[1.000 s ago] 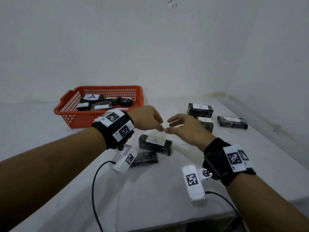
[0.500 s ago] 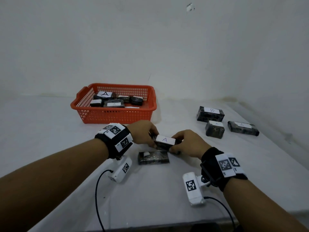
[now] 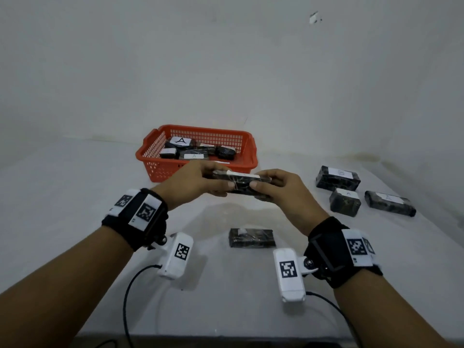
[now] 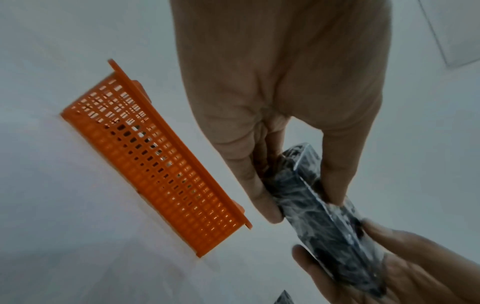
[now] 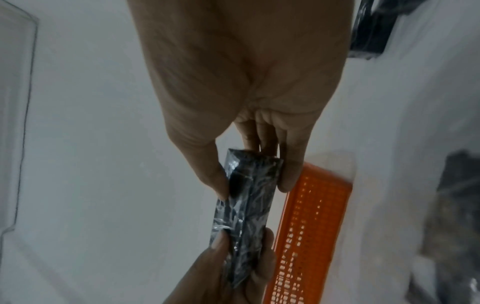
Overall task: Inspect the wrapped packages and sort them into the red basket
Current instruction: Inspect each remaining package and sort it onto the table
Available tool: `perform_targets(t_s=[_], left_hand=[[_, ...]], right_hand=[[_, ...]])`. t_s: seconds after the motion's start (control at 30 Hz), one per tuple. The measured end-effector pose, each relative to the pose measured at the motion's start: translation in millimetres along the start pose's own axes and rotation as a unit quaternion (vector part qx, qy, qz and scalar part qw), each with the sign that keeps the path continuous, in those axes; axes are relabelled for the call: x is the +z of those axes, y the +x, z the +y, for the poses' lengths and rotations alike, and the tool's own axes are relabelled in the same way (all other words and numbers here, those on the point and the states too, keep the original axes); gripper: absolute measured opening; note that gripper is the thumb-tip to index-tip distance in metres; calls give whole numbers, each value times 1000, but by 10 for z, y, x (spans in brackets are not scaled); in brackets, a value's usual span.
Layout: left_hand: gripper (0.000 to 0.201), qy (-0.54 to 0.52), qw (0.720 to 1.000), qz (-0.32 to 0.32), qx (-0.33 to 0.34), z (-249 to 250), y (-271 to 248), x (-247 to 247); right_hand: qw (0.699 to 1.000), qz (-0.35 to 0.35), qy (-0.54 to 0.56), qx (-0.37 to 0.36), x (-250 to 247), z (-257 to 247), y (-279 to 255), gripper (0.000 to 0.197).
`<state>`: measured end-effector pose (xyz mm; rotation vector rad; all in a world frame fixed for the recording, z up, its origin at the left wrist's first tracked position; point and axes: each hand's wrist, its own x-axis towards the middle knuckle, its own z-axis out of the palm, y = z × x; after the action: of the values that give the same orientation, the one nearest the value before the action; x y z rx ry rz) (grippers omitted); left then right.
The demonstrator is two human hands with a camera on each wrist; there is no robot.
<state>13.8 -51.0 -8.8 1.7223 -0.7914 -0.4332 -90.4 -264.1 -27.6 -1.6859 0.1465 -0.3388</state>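
Both hands, left (image 3: 193,182) and right (image 3: 281,188), gripped the package (image 3: 238,183) they had just lifted off the table (image 3: 75,197) for inspection, basket (image 3: 248,156) waiting beyond.

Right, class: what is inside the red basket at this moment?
The red basket holds several dark wrapped packages; two show white labels marked A. An exact count is not possible, because they overlap and the near wall hides the floor.

I see a dark wrapped package (image 3: 238,183) held level above the table, its white label up. Beyond it sits the red basket (image 3: 160,169), several labelled packages inside. Another package (image 3: 251,237) lies flat nearer me; three more (image 3: 345,202) sit right.
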Motion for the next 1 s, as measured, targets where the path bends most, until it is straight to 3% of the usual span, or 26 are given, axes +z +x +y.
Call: perform_targets(t_s=[0.23, 0.43, 0.83, 1.0], left_hand=[[32, -71, 997, 19, 11, -185, -477, -203], [25, -94, 992, 85, -3, -280, -626, -353], [24, -122, 982, 145, -12, -318, -677, -344], [22, -119, 978, 173, -8, -341, -709, -244]], right_hand=[[999, -8, 27, -37, 457, 23, -58, 24], [996, -81, 44, -19, 674, 32, -41, 29], [996, -60, 69, -17, 771, 37, 71, 15], [996, -76, 52, -23, 722, 77, 5, 31]])
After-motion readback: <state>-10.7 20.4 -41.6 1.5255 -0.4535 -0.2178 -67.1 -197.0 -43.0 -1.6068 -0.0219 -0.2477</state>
